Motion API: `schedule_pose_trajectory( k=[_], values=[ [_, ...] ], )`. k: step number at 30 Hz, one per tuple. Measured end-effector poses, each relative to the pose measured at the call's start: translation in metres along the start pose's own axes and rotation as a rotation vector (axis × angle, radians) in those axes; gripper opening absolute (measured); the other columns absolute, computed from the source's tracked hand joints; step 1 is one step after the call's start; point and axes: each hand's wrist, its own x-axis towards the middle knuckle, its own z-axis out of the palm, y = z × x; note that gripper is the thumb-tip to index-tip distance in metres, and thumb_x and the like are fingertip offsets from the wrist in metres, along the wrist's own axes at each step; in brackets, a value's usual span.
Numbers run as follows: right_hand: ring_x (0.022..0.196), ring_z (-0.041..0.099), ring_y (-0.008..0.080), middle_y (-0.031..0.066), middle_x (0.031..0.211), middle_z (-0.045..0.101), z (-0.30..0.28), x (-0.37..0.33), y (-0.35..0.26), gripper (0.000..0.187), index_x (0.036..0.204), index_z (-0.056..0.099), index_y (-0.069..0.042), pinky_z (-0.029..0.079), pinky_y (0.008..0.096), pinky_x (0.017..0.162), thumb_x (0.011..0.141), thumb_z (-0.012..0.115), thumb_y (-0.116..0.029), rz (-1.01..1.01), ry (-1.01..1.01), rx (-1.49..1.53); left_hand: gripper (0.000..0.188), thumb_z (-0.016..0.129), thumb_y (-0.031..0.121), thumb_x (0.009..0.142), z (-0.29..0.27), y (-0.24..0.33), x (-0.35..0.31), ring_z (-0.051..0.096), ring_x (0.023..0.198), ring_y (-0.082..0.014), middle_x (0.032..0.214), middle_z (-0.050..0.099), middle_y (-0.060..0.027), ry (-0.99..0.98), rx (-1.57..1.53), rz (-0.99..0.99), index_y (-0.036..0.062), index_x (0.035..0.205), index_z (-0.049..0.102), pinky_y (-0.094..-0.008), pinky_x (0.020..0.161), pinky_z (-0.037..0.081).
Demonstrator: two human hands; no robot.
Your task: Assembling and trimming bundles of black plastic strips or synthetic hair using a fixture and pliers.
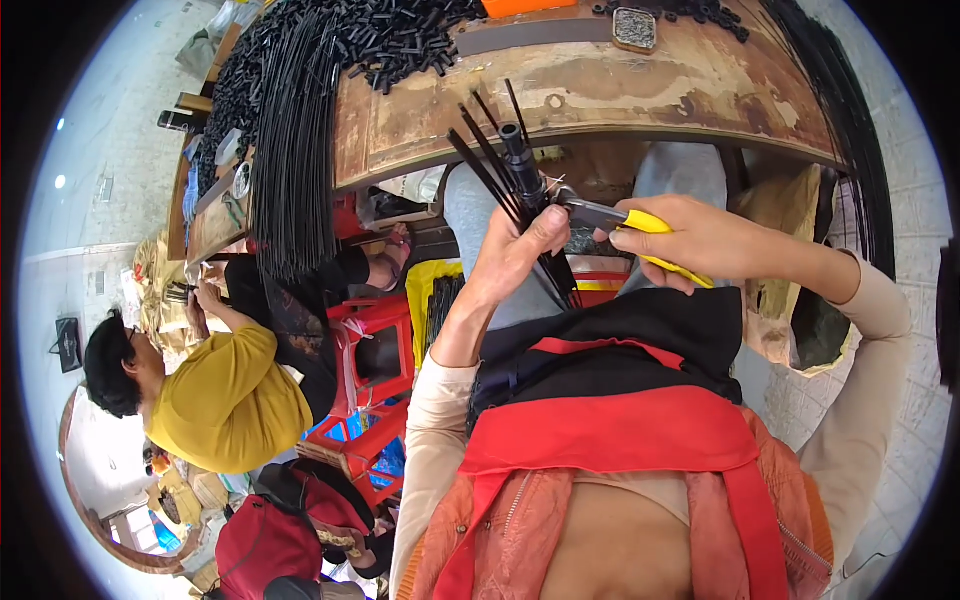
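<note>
My left hand (512, 258) is closed around an umbrella frame (522, 168), a black tubular hub with several thin black ribs fanning beside it. The ribs run on below the hand toward my lap. In my right hand (690, 238) is a pair of pliers (648, 222) with yellow handles. Their metal jaws reach the hub just beside my left thumb, where a short bit of wire sticks out. What exactly the jaws grip is too small to tell.
Ahead is a worn wooden table (600, 100) with a pile of black plastic tubes (390, 45) and a tin of small metal pieces (635, 30). Long black rods (295, 150) hang over its left edge. A co-worker in yellow (225, 400) sits left, near a red stool (385, 350).
</note>
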Motion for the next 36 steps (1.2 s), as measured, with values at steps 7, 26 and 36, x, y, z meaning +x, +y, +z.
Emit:
schedule_pose_trajectory(
  k=[7,26,36],
  values=[
    [0.045,0.052,0.0118,0.0048,0.064,0.054,-0.025,-0.015,-0.035,0.038,0.095,0.051,-0.002,0.043,0.0269,0.041,0.099,0.049,-0.04,0.136,-0.002,-0.198,0.026,0.058,0.028,0.097,0.012,0.0,0.007,0.043,0.061,-0.0074,0.067,0.047,0.002,0.05,0.119,-0.019,0.0045,0.087,0.051,-0.0235,0.056,0.037],
    [0.098,0.053,0.029,0.0119,0.106,0.054,-0.006,0.004,0.035,0.066,0.139,0.048,-0.017,0.042,0.0396,0.086,0.078,0.061,0.002,-0.474,0.657,-0.931,0.028,0.063,0.025,0.094,0.009,-0.004,0.005,0.036,0.054,-0.007,0.066,0.042,0.0021,0.028,-0.154,0.041,0.0038,0.101,0.046,-0.0235,0.049,0.03],
    [0.096,0.053,0.0287,0.0103,0.106,0.053,-0.009,0.012,0.031,0.069,0.141,0.047,-0.02,0.043,0.0394,0.083,0.077,0.058,0.003,-0.674,0.873,-1.173,0.026,0.065,0.025,0.093,0.02,-0.005,0.004,0.036,0.053,-0.0071,0.064,0.041,0.0027,0.06,-0.113,0.015,0.0055,0.09,0.047,-0.0237,0.049,0.03]
  ],
)
